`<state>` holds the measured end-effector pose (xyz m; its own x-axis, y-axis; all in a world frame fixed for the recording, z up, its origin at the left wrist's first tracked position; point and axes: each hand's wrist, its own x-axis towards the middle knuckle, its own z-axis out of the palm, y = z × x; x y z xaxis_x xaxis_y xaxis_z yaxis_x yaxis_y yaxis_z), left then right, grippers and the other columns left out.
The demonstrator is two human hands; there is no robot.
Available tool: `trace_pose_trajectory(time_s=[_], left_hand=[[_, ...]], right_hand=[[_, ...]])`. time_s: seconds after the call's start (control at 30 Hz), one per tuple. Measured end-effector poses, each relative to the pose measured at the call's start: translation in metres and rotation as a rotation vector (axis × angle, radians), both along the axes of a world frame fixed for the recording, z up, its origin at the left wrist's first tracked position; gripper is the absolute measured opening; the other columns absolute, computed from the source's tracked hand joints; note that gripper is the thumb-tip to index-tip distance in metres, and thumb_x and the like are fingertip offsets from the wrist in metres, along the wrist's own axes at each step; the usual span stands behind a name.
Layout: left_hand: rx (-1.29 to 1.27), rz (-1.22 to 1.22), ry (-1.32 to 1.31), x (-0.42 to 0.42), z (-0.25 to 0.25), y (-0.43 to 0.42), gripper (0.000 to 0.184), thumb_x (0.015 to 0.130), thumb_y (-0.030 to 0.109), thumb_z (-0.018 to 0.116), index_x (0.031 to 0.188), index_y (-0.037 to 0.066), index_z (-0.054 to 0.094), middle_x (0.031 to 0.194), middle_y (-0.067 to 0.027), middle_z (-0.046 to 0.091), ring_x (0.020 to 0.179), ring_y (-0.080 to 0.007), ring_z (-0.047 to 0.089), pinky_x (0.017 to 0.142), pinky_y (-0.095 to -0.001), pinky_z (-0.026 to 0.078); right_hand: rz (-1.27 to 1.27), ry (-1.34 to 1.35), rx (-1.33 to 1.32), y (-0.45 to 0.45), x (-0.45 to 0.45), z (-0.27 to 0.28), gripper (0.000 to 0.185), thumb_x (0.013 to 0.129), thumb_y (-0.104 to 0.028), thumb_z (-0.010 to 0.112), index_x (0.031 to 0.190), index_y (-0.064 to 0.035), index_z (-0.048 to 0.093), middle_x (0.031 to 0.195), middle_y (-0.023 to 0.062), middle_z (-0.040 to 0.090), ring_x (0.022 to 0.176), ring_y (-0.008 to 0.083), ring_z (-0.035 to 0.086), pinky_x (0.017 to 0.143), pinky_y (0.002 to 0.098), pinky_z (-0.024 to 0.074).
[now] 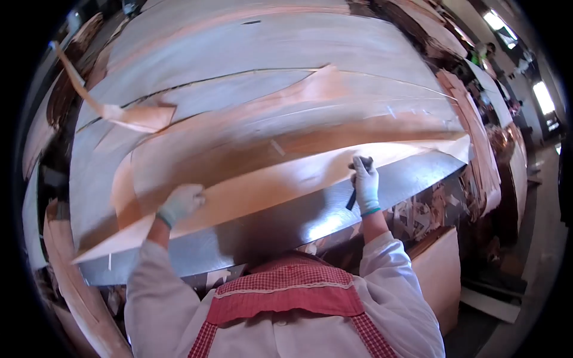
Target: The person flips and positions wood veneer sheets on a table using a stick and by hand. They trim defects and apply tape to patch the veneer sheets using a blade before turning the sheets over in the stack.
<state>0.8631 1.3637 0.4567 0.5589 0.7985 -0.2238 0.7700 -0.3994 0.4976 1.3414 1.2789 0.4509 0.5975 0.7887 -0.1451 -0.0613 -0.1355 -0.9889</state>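
Note:
A long thin wood veneer sheet point(268, 191) lies across the near part of the table, its front edge lifted and curled. My left hand point(181, 204), in a white glove with a green cuff, is closed on that edge at the left. Further right, my right hand point(364, 182), gloved the same way, is closed around a dark-handled tool point(351, 199) beside the sheet's edge. Whether its fingers also touch the sheet is unclear. Bare metal tabletop point(286, 230) shows below the sheet. Behind it lies a torn veneer piece point(322, 86).
A narrow curled strip point(140, 118) sticks up at the left. Veneer stacks point(471, 137) stand right of the table, with more sheets point(77, 280) at the left. Scraps point(418, 215) litter the floor at the near right. A person in green point(479, 56) is far off at the upper right.

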Motion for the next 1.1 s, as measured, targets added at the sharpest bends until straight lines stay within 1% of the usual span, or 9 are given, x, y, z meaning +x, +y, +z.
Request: trace_pose_trajectory(time_s=[0.07, 0.2, 0.27, 0.33, 0.47, 0.57, 0.7, 1.03, 1.1], left_hand=[[-0.107, -0.025, 0.151, 0.010, 0.009, 0.042, 0.024, 0.078, 0.023, 0.061, 0.089, 0.002, 0.060, 0.092, -0.0212, 0.061, 0.089, -0.0415, 0.057, 0.076, -0.0479, 0.045], [0.310, 0.151, 0.466, 0.030, -0.020, 0.086, 0.020, 0.081, 0.019, 0.058, 0.097, 0.007, 0.062, 0.105, -0.0170, 0.062, 0.098, -0.0346, 0.058, 0.087, -0.0457, 0.045], [0.844, 0.300, 0.302, 0.044, -0.033, 0.069, 0.037, 0.083, 0.021, 0.058, 0.118, 0.009, 0.055, 0.126, -0.0137, 0.054, 0.119, -0.0314, 0.048, 0.101, -0.0453, 0.036], [0.815, 0.251, 0.152, 0.065, -0.022, 0.032, 0.059, 0.081, 0.026, 0.061, 0.134, 0.007, 0.042, 0.141, -0.0128, 0.039, 0.133, -0.0308, 0.033, 0.109, -0.0462, 0.026], [0.477, 0.072, 0.095, 0.047, -0.029, -0.061, 0.066, 0.078, 0.029, 0.063, 0.136, 0.008, 0.040, 0.146, -0.0122, 0.033, 0.135, -0.0307, 0.030, 0.111, -0.0457, 0.023], [0.530, 0.223, 0.388, -0.001, -0.054, -0.080, 0.056, 0.080, 0.021, 0.059, 0.133, 0.008, 0.045, 0.145, -0.0110, 0.036, 0.136, -0.0283, 0.030, 0.112, -0.0444, 0.023], [0.488, 0.222, 0.267, -0.070, -0.085, -0.071, 0.042, 0.080, 0.007, 0.048, 0.121, 0.008, 0.053, 0.136, -0.0101, 0.047, 0.130, -0.0247, 0.039, 0.109, -0.0436, 0.028], [0.370, 0.198, 0.199, -0.093, -0.057, -0.151, 0.041, 0.081, 0.008, 0.050, 0.121, 0.008, 0.053, 0.130, -0.0092, 0.053, 0.124, -0.0260, 0.047, 0.105, -0.0399, 0.035], [0.333, 0.203, 0.199, -0.095, -0.062, -0.191, 0.040, 0.081, 0.009, 0.051, 0.120, 0.008, 0.053, 0.130, -0.0086, 0.052, 0.124, -0.0254, 0.047, 0.105, -0.0397, 0.035]], right_hand=[[-0.040, 0.048, -0.161, -0.012, 0.011, -0.032, 0.023, 0.089, -0.028, 0.062, 0.092, -0.0048, 0.059, 0.075, 0.0039, 0.061, 0.047, 0.0062, 0.046, 0.040, 0.0207, 0.0338], [-0.079, 0.176, -0.348, -0.023, 0.020, -0.073, 0.027, 0.087, -0.032, 0.063, 0.089, -0.0055, 0.059, 0.076, 0.0055, 0.064, 0.056, 0.0104, 0.056, 0.039, 0.0227, 0.0341], [-0.092, 0.268, -0.351, -0.013, 0.022, -0.086, 0.027, 0.087, -0.033, 0.063, 0.089, -0.0058, 0.059, 0.077, 0.0052, 0.064, 0.061, 0.0115, 0.059, 0.040, 0.0233, 0.0347], [-0.134, 0.320, -0.289, 0.007, 0.031, -0.109, 0.028, 0.086, -0.035, 0.065, 0.088, -0.0077, 0.060, 0.073, 0.0024, 0.061, 0.056, 0.0120, 0.054, 0.043, 0.0254, 0.0347], [-0.245, 0.157, -0.286, 0.047, 0.028, -0.115, 0.027, 0.081, -0.034, 0.069, 0.085, -0.0087, 0.059, 0.070, 0.0009, 0.055, 0.052, 0.0114, 0.046, 0.046, 0.0269, 0.0364], [-0.287, 0.103, -0.044, 0.055, 0.022, -0.105, 0.017, 0.081, -0.022, 0.067, 0.083, -0.0076, 0.059, 0.068, -0.0011, 0.054, 0.050, 0.0093, 0.045, 0.044, 0.0254, 0.0361], [-0.279, 0.100, -0.101, 0.038, 0.013, -0.086, 0.014, 0.081, -0.017, 0.066, 0.080, -0.0076, 0.055, 0.060, -0.0002, 0.052, 0.042, 0.0089, 0.042, 0.037, 0.0247, 0.0329], [-0.339, 0.047, -0.141, -0.068, -0.007, -0.081, 0.015, 0.083, -0.021, 0.063, 0.078, -0.0110, 0.052, 0.059, -0.0022, 0.049, 0.041, 0.0080, 0.040, 0.039, 0.0232, 0.0316], [-0.246, 0.040, -0.074, -0.117, -0.002, -0.096, 0.008, 0.083, -0.013, 0.060, 0.082, -0.0088, 0.053, 0.070, -0.0027, 0.048, 0.062, 0.0085, 0.043, 0.054, 0.0252, 0.0363]])
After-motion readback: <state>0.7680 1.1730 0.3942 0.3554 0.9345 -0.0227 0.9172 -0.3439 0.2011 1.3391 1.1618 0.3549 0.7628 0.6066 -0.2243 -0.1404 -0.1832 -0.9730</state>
